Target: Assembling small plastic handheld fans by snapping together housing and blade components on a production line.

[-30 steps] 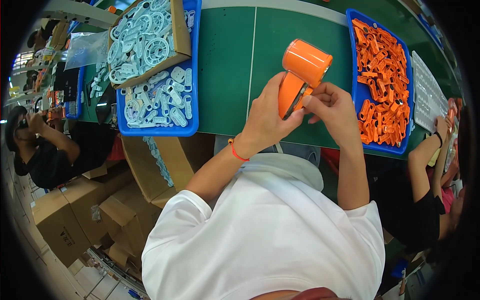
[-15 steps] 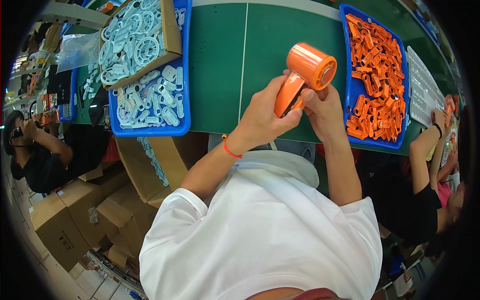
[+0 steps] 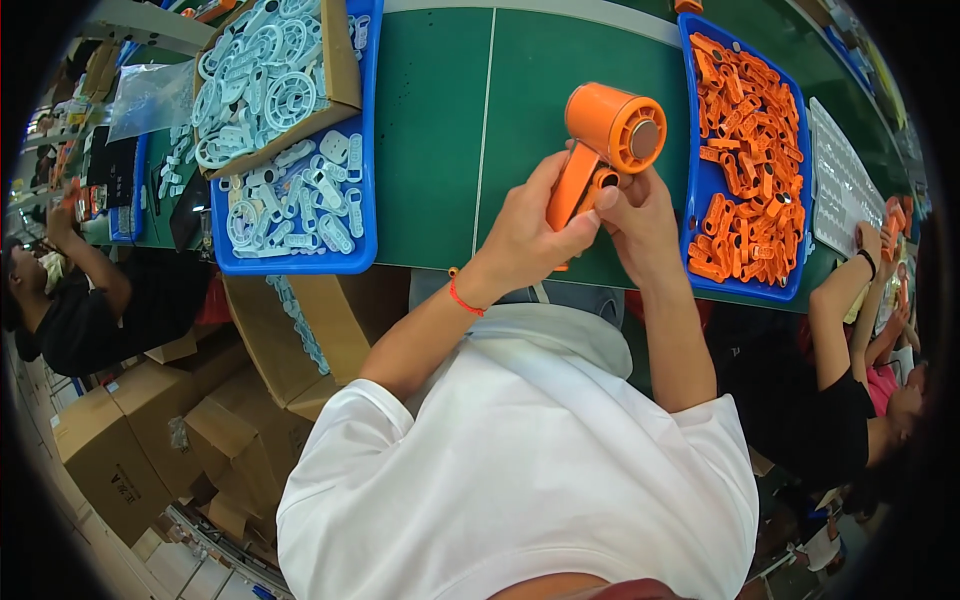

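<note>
An orange handheld fan (image 3: 615, 122) with a round barrel head is held up over the table, its vented end turned to the right. My left hand (image 3: 530, 220) is closed round its handle, the thumb across the front. Below the barrel, at the front of the handle, sits a small orange part (image 3: 606, 178) with a dark round hole. My right hand (image 3: 645, 222) pinches at this part with the thumb, its other fingers partly hidden behind. Whether the part is fixed to the handle I cannot tell.
At right a blue tray (image 3: 690, 205) holds many orange plastic parts, beside a white sheet (image 3: 845, 180). At left another blue tray (image 3: 368, 200) carries pale blue parts and a cardboard box (image 3: 345, 60) full of more. Cartons (image 3: 120, 440) stand lower left. Other people work on both sides.
The fan's vented end has turned more toward me, and the holed part now shows at the handle's front. My right thumb has moved slightly lower and left. The person at left has changed posture.
</note>
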`<move>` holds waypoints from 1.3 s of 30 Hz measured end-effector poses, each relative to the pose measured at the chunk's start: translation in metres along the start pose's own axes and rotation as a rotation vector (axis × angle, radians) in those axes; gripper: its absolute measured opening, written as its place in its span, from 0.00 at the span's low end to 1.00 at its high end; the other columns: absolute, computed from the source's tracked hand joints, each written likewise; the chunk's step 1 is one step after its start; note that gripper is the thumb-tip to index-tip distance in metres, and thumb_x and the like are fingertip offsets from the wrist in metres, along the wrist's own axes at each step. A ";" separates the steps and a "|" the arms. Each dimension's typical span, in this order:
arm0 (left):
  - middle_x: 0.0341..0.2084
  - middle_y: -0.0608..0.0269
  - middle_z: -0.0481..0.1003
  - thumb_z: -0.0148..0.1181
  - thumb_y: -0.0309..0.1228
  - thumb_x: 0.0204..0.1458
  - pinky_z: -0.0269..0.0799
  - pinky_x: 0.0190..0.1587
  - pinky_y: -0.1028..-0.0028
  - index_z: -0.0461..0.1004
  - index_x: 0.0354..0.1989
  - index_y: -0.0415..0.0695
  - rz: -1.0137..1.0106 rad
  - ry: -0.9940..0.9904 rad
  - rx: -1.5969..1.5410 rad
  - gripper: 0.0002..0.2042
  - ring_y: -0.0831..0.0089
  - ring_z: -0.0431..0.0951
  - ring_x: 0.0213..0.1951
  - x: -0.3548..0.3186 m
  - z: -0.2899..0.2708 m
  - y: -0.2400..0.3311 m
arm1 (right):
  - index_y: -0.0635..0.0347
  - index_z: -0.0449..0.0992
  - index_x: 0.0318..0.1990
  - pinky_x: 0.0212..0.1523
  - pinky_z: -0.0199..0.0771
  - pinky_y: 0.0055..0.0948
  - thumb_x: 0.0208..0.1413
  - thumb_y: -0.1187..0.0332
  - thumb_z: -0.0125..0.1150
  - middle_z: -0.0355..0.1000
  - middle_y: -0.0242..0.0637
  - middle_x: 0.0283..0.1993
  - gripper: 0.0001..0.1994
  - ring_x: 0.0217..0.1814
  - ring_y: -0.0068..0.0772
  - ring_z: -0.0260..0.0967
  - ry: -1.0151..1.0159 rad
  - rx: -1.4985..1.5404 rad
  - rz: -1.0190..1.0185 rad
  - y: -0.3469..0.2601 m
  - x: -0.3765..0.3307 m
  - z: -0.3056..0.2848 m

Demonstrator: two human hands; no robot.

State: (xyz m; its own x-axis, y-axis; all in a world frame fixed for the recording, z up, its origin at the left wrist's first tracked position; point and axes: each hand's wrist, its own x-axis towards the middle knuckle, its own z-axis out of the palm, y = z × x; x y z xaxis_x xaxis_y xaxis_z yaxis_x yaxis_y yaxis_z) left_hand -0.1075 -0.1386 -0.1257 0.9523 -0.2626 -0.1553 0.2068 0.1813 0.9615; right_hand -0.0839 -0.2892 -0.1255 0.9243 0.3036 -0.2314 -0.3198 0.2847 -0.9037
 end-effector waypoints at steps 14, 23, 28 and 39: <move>0.34 0.61 0.69 0.56 0.23 0.47 0.67 0.39 0.77 0.70 0.45 0.38 0.318 0.253 0.472 0.15 0.76 0.70 0.34 -0.011 -0.039 -0.014 | 0.58 0.68 0.39 0.36 0.70 0.31 0.47 0.82 0.56 0.68 0.31 0.32 0.12 0.36 0.27 0.67 -0.094 -0.823 -0.821 0.000 0.019 0.008; 0.24 0.68 0.70 0.59 0.23 0.32 0.67 0.33 0.71 0.74 0.29 0.46 1.294 0.028 0.885 0.11 0.70 0.70 0.28 -0.047 0.014 0.020 | 0.61 0.67 0.44 0.43 0.66 0.34 0.41 0.73 0.63 0.68 0.37 0.38 0.19 0.41 0.39 0.66 -0.137 -1.111 -0.535 0.001 0.015 0.023; 0.42 0.65 0.69 0.63 0.41 0.38 0.58 0.50 0.56 0.71 0.45 0.46 0.594 0.264 1.382 0.23 0.66 0.67 0.48 -0.022 -0.017 0.016 | 0.62 0.66 0.47 0.49 0.61 0.38 0.35 0.75 0.65 0.66 0.41 0.44 0.26 0.48 0.43 0.62 -0.177 -1.372 -0.614 -0.002 0.005 0.024; 0.40 0.64 0.69 0.64 0.39 0.38 0.59 0.50 0.57 0.71 0.45 0.43 0.593 0.233 1.491 0.23 0.62 0.66 0.46 -0.020 -0.023 0.008 | 0.62 0.66 0.51 0.55 0.62 0.35 0.38 0.77 0.65 0.63 0.43 0.53 0.27 0.55 0.45 0.60 -0.319 -1.276 -0.447 -0.016 -0.002 0.010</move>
State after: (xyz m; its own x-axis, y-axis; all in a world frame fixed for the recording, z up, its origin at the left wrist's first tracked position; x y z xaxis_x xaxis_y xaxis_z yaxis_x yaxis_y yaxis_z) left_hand -0.1197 -0.1107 -0.1204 0.8551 -0.3277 0.4018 -0.4400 -0.8686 0.2279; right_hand -0.0823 -0.2854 -0.1076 0.7540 0.6497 0.0968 0.5566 -0.5538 -0.6192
